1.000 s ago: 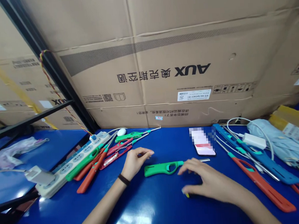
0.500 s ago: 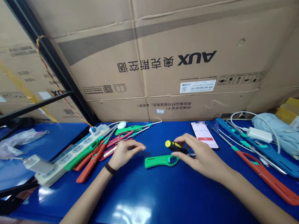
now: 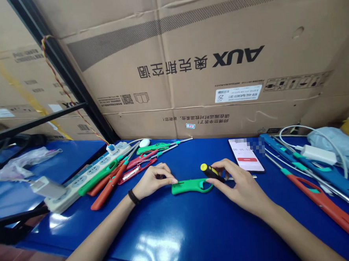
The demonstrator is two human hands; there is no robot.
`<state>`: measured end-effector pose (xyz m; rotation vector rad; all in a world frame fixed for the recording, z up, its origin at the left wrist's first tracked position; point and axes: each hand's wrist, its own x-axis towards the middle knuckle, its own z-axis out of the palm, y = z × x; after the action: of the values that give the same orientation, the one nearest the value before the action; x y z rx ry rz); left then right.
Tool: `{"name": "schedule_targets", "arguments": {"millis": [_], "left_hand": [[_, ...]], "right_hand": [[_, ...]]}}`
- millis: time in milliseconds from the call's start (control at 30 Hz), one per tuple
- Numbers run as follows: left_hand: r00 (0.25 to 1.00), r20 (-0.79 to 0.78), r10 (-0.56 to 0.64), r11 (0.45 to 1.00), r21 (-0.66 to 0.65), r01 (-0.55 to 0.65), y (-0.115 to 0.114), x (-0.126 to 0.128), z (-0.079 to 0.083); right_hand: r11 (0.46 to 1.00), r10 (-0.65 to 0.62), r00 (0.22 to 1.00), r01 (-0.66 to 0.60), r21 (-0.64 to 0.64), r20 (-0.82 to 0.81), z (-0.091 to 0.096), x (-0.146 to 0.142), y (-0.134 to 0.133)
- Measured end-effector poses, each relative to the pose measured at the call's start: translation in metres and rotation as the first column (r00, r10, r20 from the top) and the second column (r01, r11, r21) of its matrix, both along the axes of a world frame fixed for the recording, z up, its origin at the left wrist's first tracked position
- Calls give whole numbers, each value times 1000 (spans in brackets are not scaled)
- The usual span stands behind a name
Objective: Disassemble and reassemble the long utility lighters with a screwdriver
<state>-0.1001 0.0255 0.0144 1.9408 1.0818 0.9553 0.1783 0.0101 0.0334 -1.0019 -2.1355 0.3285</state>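
A green gas lighter (image 3: 186, 187) lies flat on the blue tabletop, its handle end to the left. My left hand (image 3: 152, 182), with a dark band at the wrist, has thumb and fingertips closed at that end, touching its upper edge. My right hand (image 3: 238, 183) holds a screwdriver (image 3: 213, 172) by its black and yellow handle, tilted above the lighter's trigger loop. The screwdriver's tip is hidden by the hand. A metal rod shows beyond the right fingers, towards the phone.
Several red and green lighters (image 3: 108, 189) lie beside a white power strip (image 3: 78, 179) on the left. A phone (image 3: 247, 157) lies behind my right hand. Red and blue lighters (image 3: 323, 202), a white adapter (image 3: 319, 154) and a cable are at right. A large cardboard box (image 3: 186, 39) stands behind.
My left hand has moved right and now touches the green lighter's end. My right hand still holds the screwdriver in much the same pose. The view has shifted slightly.
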Motion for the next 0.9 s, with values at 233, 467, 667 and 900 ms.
{"name": "schedule_targets", "arguments": {"millis": [233, 467, 667, 900], "left_hand": [[999, -18, -37, 999, -15, 37, -2, 1, 0], [997, -47, -54, 998, -31, 53, -2, 2, 0], [999, -19, -48, 999, 10, 48, -2, 4, -3], [999, 2, -41, 997, -70, 41, -1, 2, -3]], "right_hand": [[1000, -12, 1000, 12, 11, -5, 1, 2, 0], [1000, -25, 1000, 25, -13, -9, 1, 4, 2], [999, -32, 999, 32, -9, 4, 1, 4, 2], [1000, -25, 1000, 25, -14, -1, 2, 4, 2]]}}
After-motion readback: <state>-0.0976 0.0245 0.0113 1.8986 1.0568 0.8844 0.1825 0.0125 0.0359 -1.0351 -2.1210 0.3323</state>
